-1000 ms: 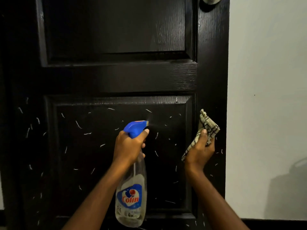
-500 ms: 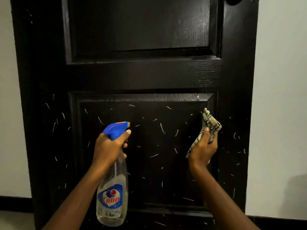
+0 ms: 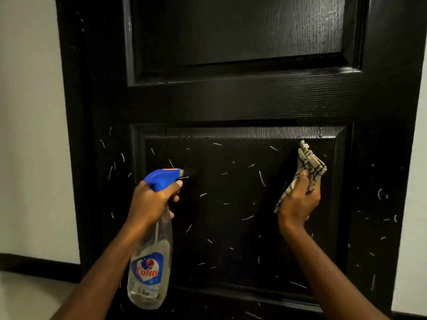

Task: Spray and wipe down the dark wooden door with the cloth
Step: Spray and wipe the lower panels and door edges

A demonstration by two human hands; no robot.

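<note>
Your left grip (image 3: 152,204) is clenched around the neck of the bottle (image 3: 150,271), with one finger on the blue trigger and the nozzle pointing at the lower part of the door (image 3: 231,100). Your right grip (image 3: 298,202) holds the bunched cloth (image 3: 310,163) near the door; I cannot tell if it touches. White streaks (image 3: 262,179) dot the wood there.

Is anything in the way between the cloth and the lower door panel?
Nothing visible: the right hand holds the cloth by the lower panel; the left hand holds the spray bottle aside.
</note>
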